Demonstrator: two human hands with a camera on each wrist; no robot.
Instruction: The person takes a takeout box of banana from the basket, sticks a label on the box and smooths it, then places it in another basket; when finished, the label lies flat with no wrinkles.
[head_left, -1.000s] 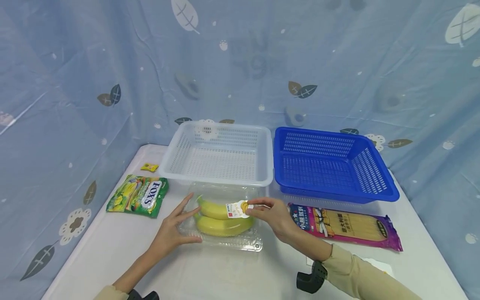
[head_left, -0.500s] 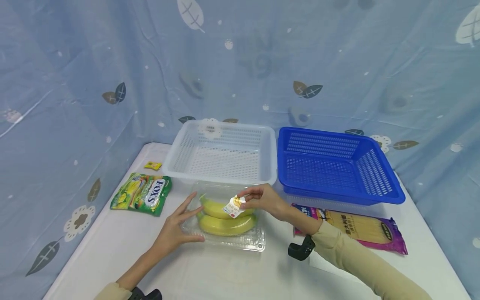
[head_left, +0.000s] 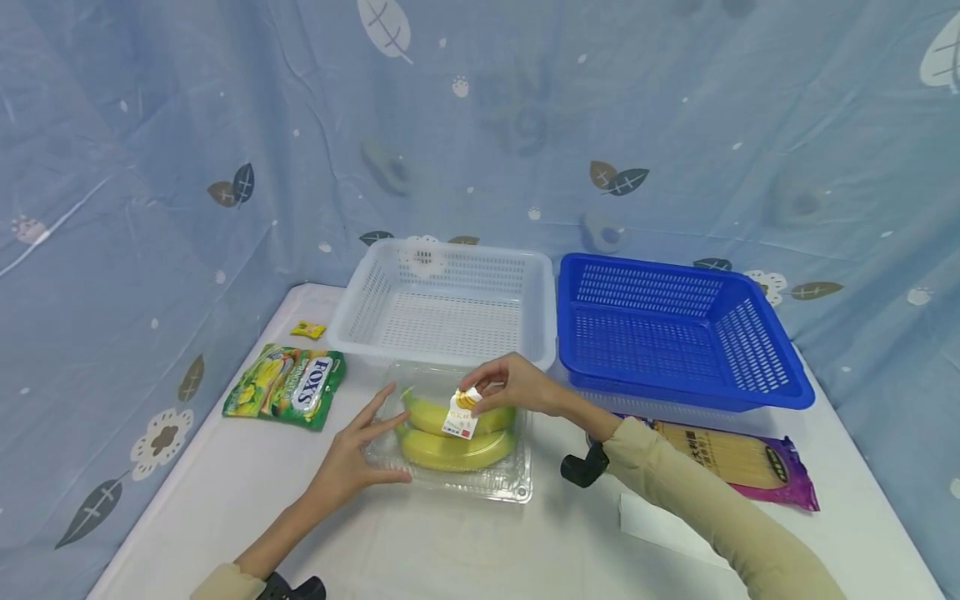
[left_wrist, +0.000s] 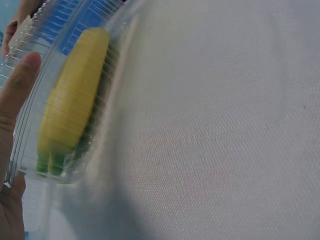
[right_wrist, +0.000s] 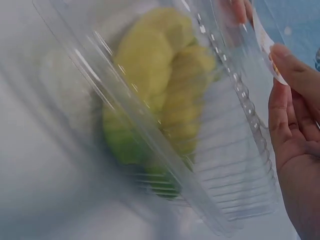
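Two yellow bananas (head_left: 457, 451) lie inside a clear plastic clamshell box (head_left: 487, 483), its lid down over them. My left hand (head_left: 354, 457) rests against the box's left end, fingers spread and fairly straight, with the thumb at the front edge. In the left wrist view the thumb (left_wrist: 22, 80) touches the box's rim. Above the lid, my right hand (head_left: 517, 385) pinches a white sticker (head_left: 458, 417) with a banana picture between thumb and fingers. The right wrist view shows the sticker (right_wrist: 267, 45) edge-on near the lid; whether it touches the lid I cannot tell.
Behind the box stand a white basket (head_left: 450, 325) and a blue basket (head_left: 645, 342). A green candy bag (head_left: 285, 385) and a small yellow wrapped candy (head_left: 308, 329) lie left. A spaghetti pack (head_left: 727, 457) and white paper (head_left: 663, 529) lie right, partly behind my right arm.
My right hand has moved left over the lid, turning the sticker from nearly level to upright, its banana picture now at the top. My left hand stays at the box's left end.
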